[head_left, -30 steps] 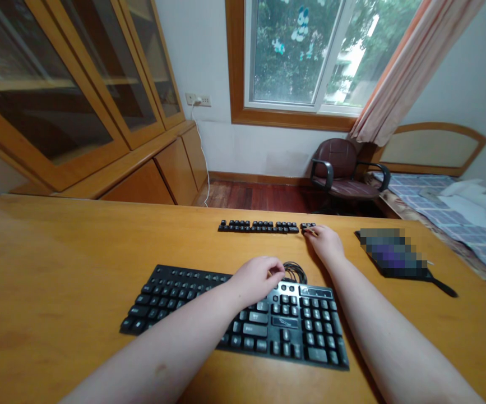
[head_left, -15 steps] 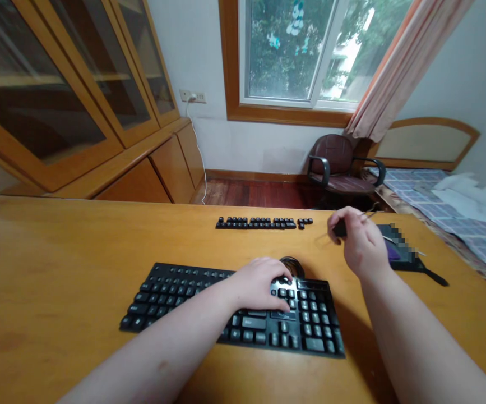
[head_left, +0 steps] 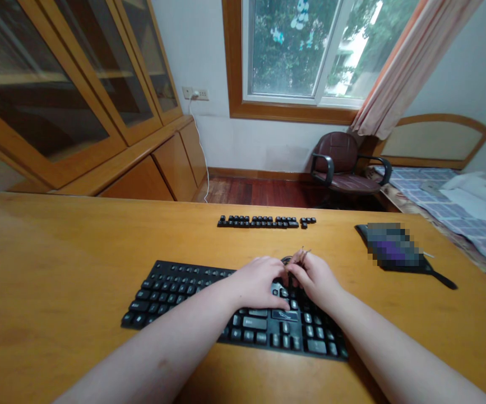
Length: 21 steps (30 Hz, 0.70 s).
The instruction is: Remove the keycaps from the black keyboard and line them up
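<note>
Your keyboard (head_left: 254,324) lies flat on the desk (head_left: 78,252), toward the near edge, its long side running roughly along that edge. Expect it to be light for its length, a stiff plastic shell that may slide on the smooth top if pushed sideways. Steady it by the solid frame at the rim or the flat badge panel, since the keys would give under pressure. The loose keycaps (head_left: 263,223), set out in a row along the far edge, should be light, hard and easy to scatter; pinch each by its side walls. A black pouch (head_left: 394,249) sits near the far right corner.

Your left hand (head_left: 259,283) is half open, palm down over the keyboard, thumb spread from the fingers, the thumb tip on the badge panel; it has hold of nothing loose. Your right hand (head_left: 314,278) comes in from the right with thumb and fingers nearly closed, pinching a thin wire tool (head_left: 304,251) above the keyboard's back rim. Your own fingers hide most of the tool, so you can't fairly tell whether it touches a key.
</note>
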Available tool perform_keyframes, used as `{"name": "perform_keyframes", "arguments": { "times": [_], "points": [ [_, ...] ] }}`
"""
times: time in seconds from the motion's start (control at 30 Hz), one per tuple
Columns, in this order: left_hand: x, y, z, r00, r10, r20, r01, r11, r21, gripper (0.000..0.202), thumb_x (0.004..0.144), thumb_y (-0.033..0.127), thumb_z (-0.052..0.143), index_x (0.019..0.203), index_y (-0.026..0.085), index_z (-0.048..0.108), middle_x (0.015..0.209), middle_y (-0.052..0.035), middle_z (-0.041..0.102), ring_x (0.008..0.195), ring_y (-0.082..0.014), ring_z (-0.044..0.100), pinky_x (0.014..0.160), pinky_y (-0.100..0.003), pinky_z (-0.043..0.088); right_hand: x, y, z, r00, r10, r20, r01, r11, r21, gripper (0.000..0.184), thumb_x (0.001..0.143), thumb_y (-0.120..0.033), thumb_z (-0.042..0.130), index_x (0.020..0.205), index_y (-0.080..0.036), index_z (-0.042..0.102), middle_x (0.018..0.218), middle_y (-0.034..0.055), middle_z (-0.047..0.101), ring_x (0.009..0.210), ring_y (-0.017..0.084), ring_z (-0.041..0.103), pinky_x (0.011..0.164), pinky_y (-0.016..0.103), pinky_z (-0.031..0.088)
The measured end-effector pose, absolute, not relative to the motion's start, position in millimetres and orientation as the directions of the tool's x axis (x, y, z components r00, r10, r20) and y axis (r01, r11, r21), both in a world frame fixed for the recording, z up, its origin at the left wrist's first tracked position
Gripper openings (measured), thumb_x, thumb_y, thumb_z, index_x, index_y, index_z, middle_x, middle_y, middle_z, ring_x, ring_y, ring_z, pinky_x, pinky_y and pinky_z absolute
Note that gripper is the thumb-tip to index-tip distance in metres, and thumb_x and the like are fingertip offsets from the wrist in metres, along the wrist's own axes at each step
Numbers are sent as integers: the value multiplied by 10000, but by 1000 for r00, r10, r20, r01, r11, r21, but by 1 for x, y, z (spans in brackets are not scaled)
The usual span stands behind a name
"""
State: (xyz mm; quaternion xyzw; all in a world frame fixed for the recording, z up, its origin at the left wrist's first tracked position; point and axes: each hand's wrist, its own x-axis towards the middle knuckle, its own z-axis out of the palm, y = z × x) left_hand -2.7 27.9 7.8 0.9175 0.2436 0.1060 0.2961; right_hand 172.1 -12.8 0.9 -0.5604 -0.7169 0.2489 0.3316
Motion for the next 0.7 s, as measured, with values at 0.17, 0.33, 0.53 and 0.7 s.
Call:
{"name": "perform_keyframes", "arguments": {
  "times": [0.17,0.33,0.53,0.7],
  "points": [
    [-2,28,5,843,535,53,412,-706,576,426,583,476,735,878,198,603,921,-51,613,897,-251,562,792,-351,433,169,-15,-3,-302,913,275,649,408,-642,219,854,-341,505,703,-196,571,622,4,620,582,136,585,539,238,442],
    [-2,28,3,863,499,83,362,-724,587,277,615,334,719,837,197,628,937,-47,629,913,-237,563,830,-341,414,169,-22,-8,-660,641,393,535,767,-354,242,860,-369,499,711,-196,577,640,22,624,624,141,588,593,255,440],
    [-2,28,2,876,470,111,329,-749,575,232,645,292,698,846,191,645,912,-47,659,902,-223,579,833,-328,405,172,-24,-9,-661,529,532,542,827,-151,205,871,-313,478,739,-181,563,615,32,619,586,148,571,567,278,419],
    [-1,29,3,878,465,110,330,-756,566,152,713,331,652,786,198,652,871,-48,667,864,-208,594,813,-310,415,173,-22,-14,-544,624,561,591,759,-272,204,876,-327,486,758,-183,569,599,26,621,554,138,569,542,255,435]
  ]
}}
